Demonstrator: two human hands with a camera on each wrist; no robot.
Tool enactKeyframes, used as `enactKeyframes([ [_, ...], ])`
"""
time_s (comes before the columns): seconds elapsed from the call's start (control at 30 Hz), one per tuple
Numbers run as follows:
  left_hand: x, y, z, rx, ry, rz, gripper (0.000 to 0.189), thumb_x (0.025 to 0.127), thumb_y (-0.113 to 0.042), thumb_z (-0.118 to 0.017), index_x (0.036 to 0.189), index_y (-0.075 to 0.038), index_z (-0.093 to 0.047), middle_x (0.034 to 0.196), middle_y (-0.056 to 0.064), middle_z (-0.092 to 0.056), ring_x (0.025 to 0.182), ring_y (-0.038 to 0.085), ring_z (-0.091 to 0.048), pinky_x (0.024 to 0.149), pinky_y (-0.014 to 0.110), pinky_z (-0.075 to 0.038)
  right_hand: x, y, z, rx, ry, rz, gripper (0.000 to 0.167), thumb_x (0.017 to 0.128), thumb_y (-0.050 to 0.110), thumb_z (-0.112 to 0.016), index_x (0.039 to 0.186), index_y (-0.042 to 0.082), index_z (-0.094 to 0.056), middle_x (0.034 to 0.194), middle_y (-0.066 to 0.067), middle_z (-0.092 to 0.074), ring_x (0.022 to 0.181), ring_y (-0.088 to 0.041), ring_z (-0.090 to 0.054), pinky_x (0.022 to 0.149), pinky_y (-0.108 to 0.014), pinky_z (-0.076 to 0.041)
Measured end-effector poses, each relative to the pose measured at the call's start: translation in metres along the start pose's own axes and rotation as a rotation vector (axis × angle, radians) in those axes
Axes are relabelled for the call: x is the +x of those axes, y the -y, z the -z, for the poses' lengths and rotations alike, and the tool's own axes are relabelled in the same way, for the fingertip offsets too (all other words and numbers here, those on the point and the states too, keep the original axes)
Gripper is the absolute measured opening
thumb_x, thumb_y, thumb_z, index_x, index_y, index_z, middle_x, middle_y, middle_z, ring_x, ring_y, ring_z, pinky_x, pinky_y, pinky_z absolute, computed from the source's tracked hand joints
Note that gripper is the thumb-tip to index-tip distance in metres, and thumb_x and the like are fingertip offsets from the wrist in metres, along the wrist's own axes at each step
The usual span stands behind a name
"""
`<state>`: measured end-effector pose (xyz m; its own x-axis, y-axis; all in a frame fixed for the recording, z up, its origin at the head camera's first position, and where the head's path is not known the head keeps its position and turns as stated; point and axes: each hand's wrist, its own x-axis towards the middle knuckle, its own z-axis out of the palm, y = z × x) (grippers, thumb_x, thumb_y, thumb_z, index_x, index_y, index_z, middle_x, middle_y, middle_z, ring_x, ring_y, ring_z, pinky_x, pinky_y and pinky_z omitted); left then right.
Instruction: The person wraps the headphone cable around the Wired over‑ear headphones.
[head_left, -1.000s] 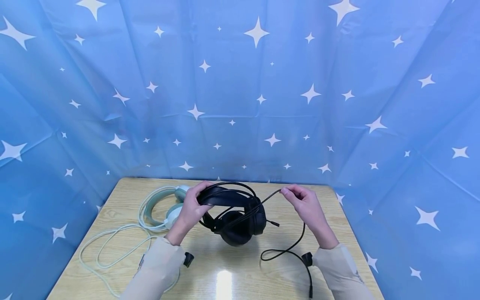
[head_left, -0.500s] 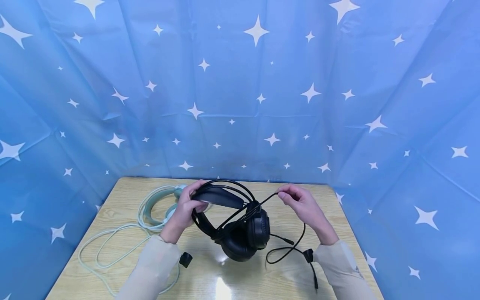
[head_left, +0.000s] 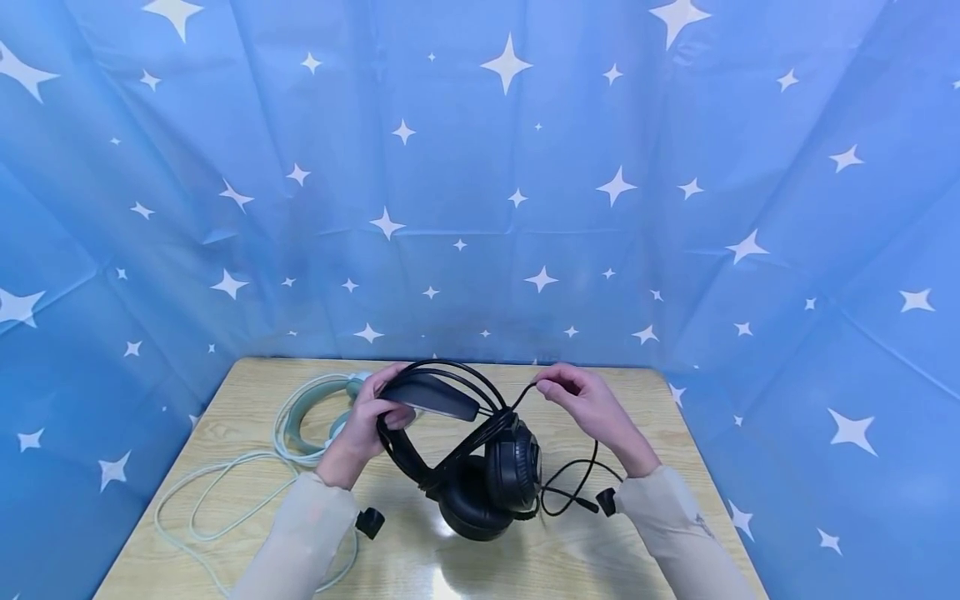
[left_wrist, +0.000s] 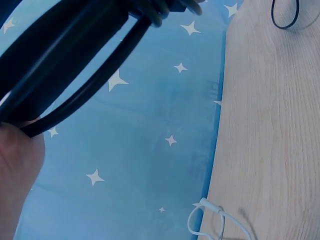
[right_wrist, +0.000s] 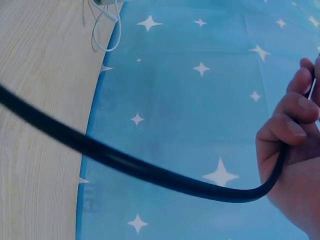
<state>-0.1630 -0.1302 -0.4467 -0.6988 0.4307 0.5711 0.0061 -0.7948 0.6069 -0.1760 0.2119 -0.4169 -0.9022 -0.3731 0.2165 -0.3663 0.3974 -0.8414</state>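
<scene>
Black over-ear headphones (head_left: 513, 467) are held tilted above the table in the head view, ear cups low and toward the right. My left hand (head_left: 369, 421) grips them by the headband (head_left: 431, 394) at its upper left end. To the right, my right hand (head_left: 588, 408) pinches the black cable (head_left: 525, 393), part of which lies across the headband and ear cup. In the right wrist view the cable (right_wrist: 150, 172) runs out from under the curled fingers (right_wrist: 290, 127). A loose tail of cable and a thin microphone boom (head_left: 573, 497) hang beside the ear cups.
Mint-green headphones (head_left: 300, 417) lie at the left of the wooden table (head_left: 247, 517), partly behind my left hand. Their pale cable (head_left: 217, 462) loops toward the front edge. A blue curtain with white stars (head_left: 480, 208) stands around the back and sides.
The headphones have tilted, their ear cups dropping lower. My right hand has moved left toward them with the cable, and the loose cable end has drawn up closer to the ear cups.
</scene>
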Motion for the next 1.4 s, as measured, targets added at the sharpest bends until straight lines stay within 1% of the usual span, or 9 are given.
enactKeyframes([
  [0.3, 0.002, 0.004, 0.006, -0.189, 0.107, 0.016, 0.057, 0.091, 0.017, -0.038, 0.135, -0.008, -0.065, 0.101, 0.002, -0.073, 0.051, 0.009, -0.019, 0.048, 0.020, -0.013, 0.015, -0.008, -0.011, 0.044, 0.097, 0.089, 0.016, 0.105, 0.013, -0.061, 0.112, 0.008, -0.074, 0.095, -0.003, -0.067, 0.084, -0.016, -0.061, 0.073, -0.028, -0.051],
  [0.43, 0.006, 0.009, 0.003, -0.254, 0.136, 0.019, 0.048, 0.096, 0.009, -0.049, 0.137, -0.010, -0.066, 0.079, -0.003, -0.057, 0.051, 0.009, -0.019, 0.049, 0.019, -0.014, 0.016, -0.013, -0.018, 0.080, 0.126, 0.069, 0.018, 0.105, 0.015, -0.061, 0.113, 0.007, -0.074, 0.095, 0.000, -0.066, 0.085, -0.015, -0.060, 0.074, -0.030, -0.051],
  [0.6, 0.011, 0.018, -0.004, -0.283, 0.089, 0.013, 0.044, 0.096, 0.006, -0.050, 0.132, -0.012, -0.068, 0.069, 0.000, -0.027, 0.051, 0.009, -0.019, 0.050, 0.018, -0.015, 0.017, -0.027, -0.029, 0.171, 0.133, 0.060, 0.021, 0.107, 0.009, -0.054, 0.114, -0.004, -0.070, 0.087, 0.008, -0.062, 0.074, -0.006, -0.056, 0.065, -0.023, -0.048],
  [0.8, 0.014, 0.027, -0.012, -0.301, -0.008, -0.050, 0.030, 0.096, 0.007, -0.045, 0.104, -0.007, -0.070, 0.070, 0.000, -0.035, 0.052, 0.010, -0.019, 0.050, 0.018, -0.019, 0.017, -0.047, -0.040, 0.367, 0.135, 0.111, 0.024, 0.109, 0.013, -0.049, 0.111, 0.000, -0.069, 0.099, -0.003, -0.069, 0.088, -0.015, -0.063, 0.078, -0.027, -0.054],
  [0.93, 0.018, 0.031, -0.019, -0.315, -0.092, -0.089, 0.025, 0.099, 0.004, -0.045, 0.087, -0.009, -0.063, 0.069, 0.000, -0.035, 0.052, 0.010, -0.020, 0.050, 0.016, -0.023, 0.012, -0.065, -0.051, 0.628, 0.155, 0.289, 0.033, 0.113, 0.017, -0.039, 0.128, 0.010, -0.068, 0.108, 0.006, -0.068, 0.095, -0.005, -0.061, 0.083, -0.021, -0.049],
  [1.1, 0.024, 0.033, -0.028, -0.325, -0.176, -0.154, 0.023, 0.098, 0.004, -0.046, 0.085, -0.009, -0.059, 0.068, 0.000, -0.032, 0.053, 0.010, -0.019, 0.050, 0.016, -0.023, 0.007, -0.023, -0.061, 1.099, 0.347, 0.481, 0.041, 0.114, 0.012, -0.032, 0.141, 0.017, -0.062, 0.130, 0.002, -0.067, 0.112, -0.005, -0.063, 0.096, -0.018, -0.047],
  [1.27, 0.027, 0.036, -0.034, -0.294, -0.287, -0.198, 0.025, 0.097, 0.006, -0.045, 0.084, -0.010, -0.059, 0.067, -0.001, -0.038, 0.053, 0.009, -0.021, 0.049, 0.016, -0.022, -0.002, 0.041, -0.064, 1.327, 0.375, 0.345, 0.030, 0.110, 0.012, -0.046, 0.127, 0.016, -0.071, 0.116, 0.001, -0.073, 0.102, -0.006, -0.068, 0.093, -0.017, -0.049],
  [1.3, 0.027, 0.037, -0.035, -0.283, -0.311, -0.202, 0.025, 0.096, 0.006, -0.045, 0.084, -0.011, -0.059, 0.066, -0.002, -0.039, 0.052, 0.009, -0.021, 0.049, 0.016, -0.023, -0.003, 0.046, -0.066, 1.311, 0.342, 0.335, 0.033, 0.110, 0.009, -0.044, 0.124, 0.017, -0.073, 0.112, 0.002, -0.074, 0.098, -0.005, -0.068, 0.090, -0.016, -0.049],
  [1.4, 0.028, 0.038, -0.037, -0.259, -0.368, -0.208, 0.025, 0.096, 0.005, -0.043, 0.085, -0.012, -0.058, 0.067, -0.003, -0.042, 0.052, 0.008, -0.023, 0.049, 0.016, -0.024, -0.008, 0.045, -0.073, 0.952, 0.157, 0.363, 0.035, 0.109, 0.009, -0.046, 0.115, 0.028, -0.075, 0.104, 0.015, -0.073, 0.092, 0.003, -0.064, 0.084, -0.012, -0.047],
])
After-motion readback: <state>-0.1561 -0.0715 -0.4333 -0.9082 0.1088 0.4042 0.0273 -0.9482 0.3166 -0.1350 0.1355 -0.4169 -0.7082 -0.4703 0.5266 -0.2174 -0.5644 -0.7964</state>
